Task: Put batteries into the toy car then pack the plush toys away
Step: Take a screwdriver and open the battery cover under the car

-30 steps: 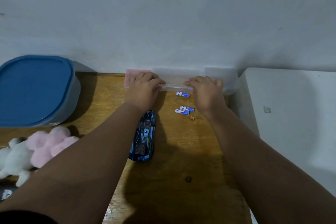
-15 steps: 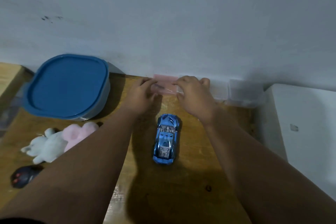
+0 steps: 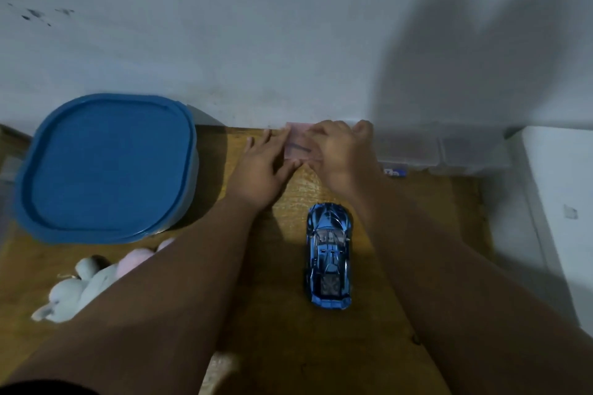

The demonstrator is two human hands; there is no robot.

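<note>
A wooden table (image 3: 378,346) is seen beneath both forearms, pushed against a pale wall (image 3: 256,26) that rises just beyond the fingertips. Well to the left of the left hand, a large container with a blue lid (image 3: 106,167) is set on the table, its lid closed. To the right of the right hand, a white surface (image 3: 561,202) is butted against the table edge. Beyond the right hand, a row of clear plastic boxes (image 3: 439,151) is lined up along the wall, and its pinkish end section (image 3: 300,144) is framed between the two hands. The blue toy car (image 3: 329,255) is parked on the table nearer the person than the hands, between the forearms, its nose pointed toward the wall. A white plush toy (image 3: 72,293) and a pink plush toy (image 3: 136,261) are lain together left of the left forearm, partly hidden by it. The left hand (image 3: 264,171) is spread flat with its fingers resting against the pink section; the right hand (image 3: 341,151) is curled over that section's right end and top. Whether either hand actually grips it cannot be told. A small blue-and-white battery (image 3: 395,172) is found just right of the right wrist.
</note>
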